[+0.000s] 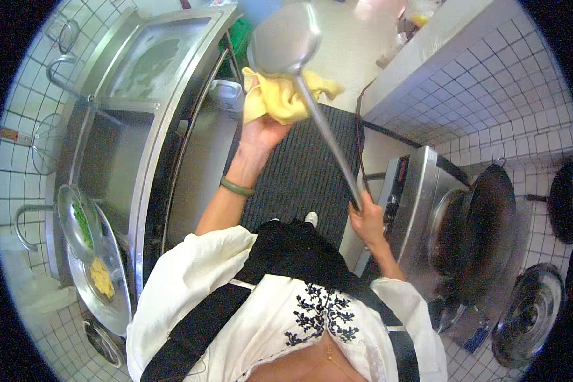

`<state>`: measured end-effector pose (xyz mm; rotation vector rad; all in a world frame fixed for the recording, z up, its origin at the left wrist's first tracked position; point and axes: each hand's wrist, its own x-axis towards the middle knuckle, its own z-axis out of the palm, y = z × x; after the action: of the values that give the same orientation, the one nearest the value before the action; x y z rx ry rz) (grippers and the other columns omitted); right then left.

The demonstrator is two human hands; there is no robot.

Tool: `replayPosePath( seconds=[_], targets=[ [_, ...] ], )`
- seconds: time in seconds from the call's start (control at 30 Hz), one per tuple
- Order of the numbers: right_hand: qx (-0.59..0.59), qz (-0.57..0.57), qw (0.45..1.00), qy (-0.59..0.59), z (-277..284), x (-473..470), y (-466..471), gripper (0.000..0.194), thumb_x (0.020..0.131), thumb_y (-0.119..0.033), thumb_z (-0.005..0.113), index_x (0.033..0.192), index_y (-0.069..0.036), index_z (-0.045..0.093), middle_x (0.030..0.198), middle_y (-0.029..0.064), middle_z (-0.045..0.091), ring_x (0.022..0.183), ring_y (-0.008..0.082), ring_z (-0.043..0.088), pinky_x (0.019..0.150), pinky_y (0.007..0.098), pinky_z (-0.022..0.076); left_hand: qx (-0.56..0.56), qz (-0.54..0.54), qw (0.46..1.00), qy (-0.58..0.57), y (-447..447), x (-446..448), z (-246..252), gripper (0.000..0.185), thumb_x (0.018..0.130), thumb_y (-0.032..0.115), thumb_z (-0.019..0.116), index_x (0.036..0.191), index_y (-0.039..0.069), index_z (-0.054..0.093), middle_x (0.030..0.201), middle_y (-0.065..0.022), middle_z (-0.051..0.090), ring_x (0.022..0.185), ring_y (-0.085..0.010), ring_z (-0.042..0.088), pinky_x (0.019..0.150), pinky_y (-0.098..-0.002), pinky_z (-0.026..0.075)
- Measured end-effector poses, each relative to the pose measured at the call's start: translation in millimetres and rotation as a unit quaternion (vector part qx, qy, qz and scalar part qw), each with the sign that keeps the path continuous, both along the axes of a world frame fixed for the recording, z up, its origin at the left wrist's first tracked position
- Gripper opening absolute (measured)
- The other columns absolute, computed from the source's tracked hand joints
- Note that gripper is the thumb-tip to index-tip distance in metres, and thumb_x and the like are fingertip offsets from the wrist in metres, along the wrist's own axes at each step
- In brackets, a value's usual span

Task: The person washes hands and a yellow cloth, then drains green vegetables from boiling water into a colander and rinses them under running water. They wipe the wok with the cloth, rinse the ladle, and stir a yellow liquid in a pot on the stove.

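A large metal wok ladle [286, 40] is raised in front of me, its round bowl pointing away. My right hand [368, 220] grips the end of its long handle [328, 136]. Bunched in my left hand [266, 130] is a yellow cloth [279, 98], held up against the underside of the ladle where bowl and handle meet. The cloth hides most of my left fingers. A green bangle [237, 186] circles my left wrist.
On the left runs a stainless steel sink [124, 138] with faucets. Beside it sit a metal bowl [117, 286] with yellow food and a glass bowl [76, 215] with chopped greens. At right, a dark wok [487, 234] stands by a steel cooker [413, 196]. A ribbed black mat [291, 176] covers the floor.
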<state>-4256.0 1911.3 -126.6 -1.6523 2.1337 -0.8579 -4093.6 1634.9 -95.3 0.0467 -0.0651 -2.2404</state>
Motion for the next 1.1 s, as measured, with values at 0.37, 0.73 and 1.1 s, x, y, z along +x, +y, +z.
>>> replayPosePath(
  seconds=[0.37,0.73,1.1],
  targets=[
    [0.125,0.031,0.979,-0.159,13.7,10.7,4.0,0.015,0.077,-0.011,0.063,0.084,-0.005,0.051,0.056,0.0100,0.055,0.050,0.0261,0.057,0.046,0.0329,0.0440,-0.035,0.177,0.976,-0.123,-75.2,30.7,-10.6,0.052,0.092,0.052,0.037,0.120,0.008,0.045,0.118,-0.0104,0.052,0.106,-0.0258,0.052,0.094,-0.0443,0.043],
    [0.164,-0.084,0.866,-0.464,63.5,29.4,-22.5,0.021,0.082,-0.007,0.055,0.097,-0.007,0.040,0.053,0.0005,0.043,0.034,0.0091,0.039,0.029,0.0249,0.0307,-0.276,0.345,0.822,-0.360,-50.5,11.0,28.2,0.045,0.080,0.013,0.057,0.121,0.004,0.041,0.114,-0.0101,0.051,0.107,-0.0246,0.051,0.095,-0.0393,0.040],
    [0.181,-0.110,0.763,-0.611,114.2,85.0,45.8,0.024,0.078,0.001,0.052,0.093,-0.008,0.036,0.052,-0.0011,0.035,0.033,0.0067,0.032,0.028,0.0236,0.0266,-0.715,0.419,0.313,-0.464,-87.4,-32.5,20.5,0.048,0.062,-0.009,0.054,0.107,0.007,0.053,0.106,-0.0153,0.055,0.098,-0.0344,0.050,0.087,-0.0416,0.039]
  ],
)
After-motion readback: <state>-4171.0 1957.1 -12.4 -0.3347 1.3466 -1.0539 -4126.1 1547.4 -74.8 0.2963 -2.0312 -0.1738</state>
